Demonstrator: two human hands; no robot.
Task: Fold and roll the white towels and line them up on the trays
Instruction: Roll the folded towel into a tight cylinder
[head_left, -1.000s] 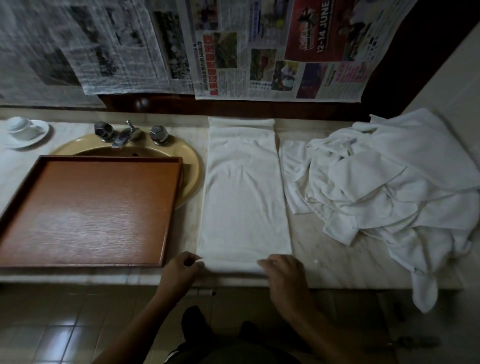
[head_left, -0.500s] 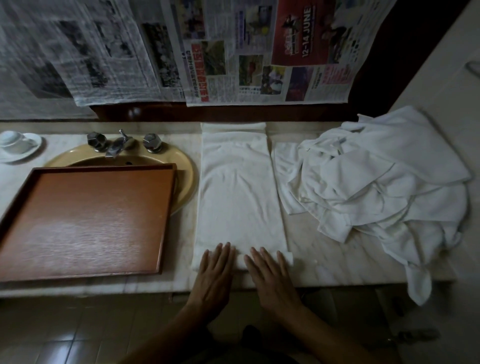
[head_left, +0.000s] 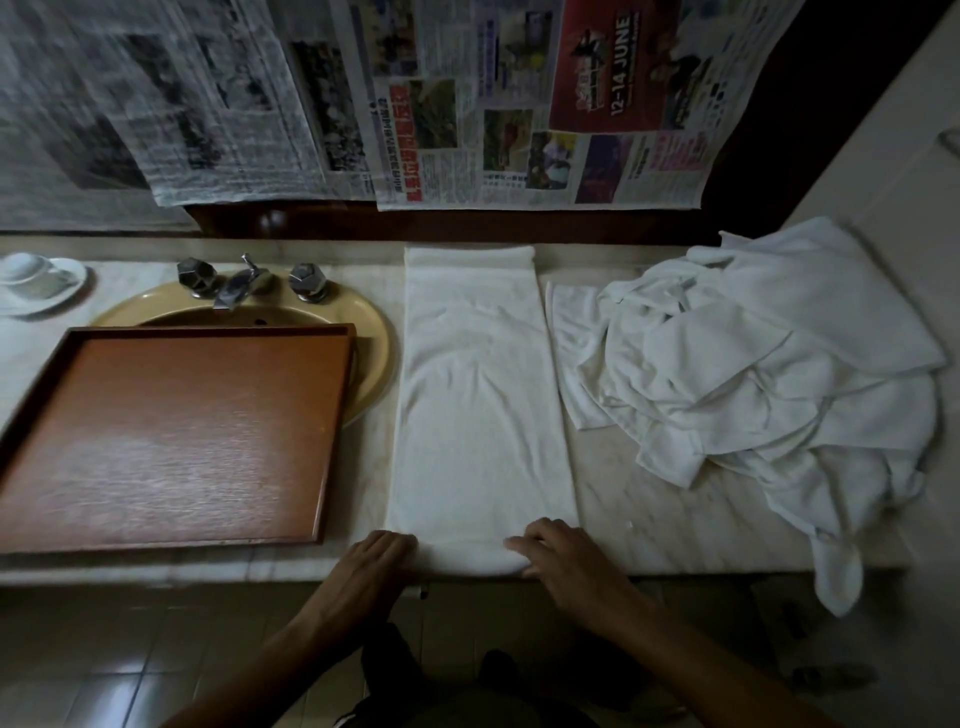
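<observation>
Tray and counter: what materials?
Tray: looks like wood or veneer, reddish-brown, satin finish; fine grain lines and a soft glare patch show. Counter: likely marble or similar stone, pale and smooth; faint mottled veining.

The tray (head_left: 171, 447) is a brown wooden rectangle with a low raised rim, lying flat. Just right of the tray lies the folded towel (head_left: 483, 415), a long white strip spread flat and running front to back, slightly creased, its near end turned up into a low roll. Further right of the tray, past that strip, sits the towel pile (head_left: 769, 374), a crumpled white heap with one corner hanging off the front.
</observation>
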